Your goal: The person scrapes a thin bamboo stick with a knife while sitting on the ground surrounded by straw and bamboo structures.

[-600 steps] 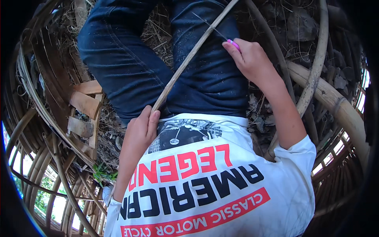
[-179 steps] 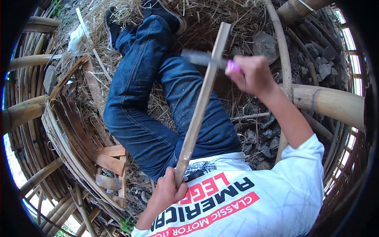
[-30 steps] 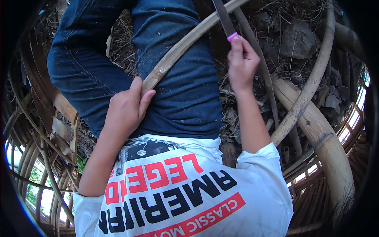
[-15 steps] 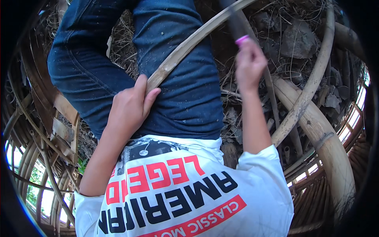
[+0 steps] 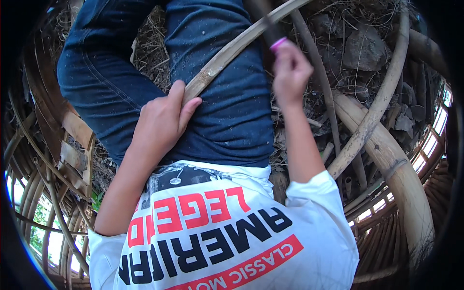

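Right fingers (image 5: 286, 60), knife (image 5: 277, 44) further left now

Saw a stick (image 5: 224, 58) slanting over the right thigh (image 5: 232, 116).
Found the left hand (image 5: 162, 121) at its near end, a knife (image 5: 278, 44) seemingly crossing farther along, poles (image 5: 401, 179) and stones (image 5: 366, 48) rightward.

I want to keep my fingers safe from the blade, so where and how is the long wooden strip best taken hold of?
Probably by its near end, coming from the person's left, as the left hand does: the narrow wooden strip slants away to the upper right, and the knife in the right hand is at its far part.
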Available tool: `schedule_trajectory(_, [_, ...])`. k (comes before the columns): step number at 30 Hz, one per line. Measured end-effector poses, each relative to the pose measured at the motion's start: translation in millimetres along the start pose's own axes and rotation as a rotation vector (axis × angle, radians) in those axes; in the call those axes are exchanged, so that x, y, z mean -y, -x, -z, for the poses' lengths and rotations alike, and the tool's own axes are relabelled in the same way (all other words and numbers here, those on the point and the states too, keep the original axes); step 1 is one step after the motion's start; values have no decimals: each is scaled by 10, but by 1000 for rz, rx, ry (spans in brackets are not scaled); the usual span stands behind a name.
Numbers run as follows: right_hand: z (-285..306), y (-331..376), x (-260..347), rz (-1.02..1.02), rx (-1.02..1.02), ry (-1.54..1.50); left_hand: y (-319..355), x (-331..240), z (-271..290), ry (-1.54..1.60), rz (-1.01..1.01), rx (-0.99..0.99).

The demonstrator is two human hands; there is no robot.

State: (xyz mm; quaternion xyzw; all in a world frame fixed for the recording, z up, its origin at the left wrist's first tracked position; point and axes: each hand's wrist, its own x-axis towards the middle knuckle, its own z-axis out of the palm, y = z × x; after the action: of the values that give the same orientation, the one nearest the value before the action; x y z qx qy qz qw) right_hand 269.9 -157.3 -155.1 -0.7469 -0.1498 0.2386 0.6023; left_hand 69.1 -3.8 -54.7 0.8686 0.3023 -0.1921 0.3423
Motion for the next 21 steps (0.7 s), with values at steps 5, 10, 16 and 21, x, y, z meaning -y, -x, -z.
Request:
schedule_trajectory(5, [-94,94,-22,387,79,142,35,26,-9,24,-17,-15])
schedule_trajectory(10, [88,-75,47,-135,60,-10,6,35,-45,2,-98,-112])
schedule_trajectory(16, [106,-30,91,-82,45,78,0,29,-54,-9,-89,-96])
schedule_trajectory(21, [-82,254,196,103,169,162,5,77,-70,22,-75,-74])
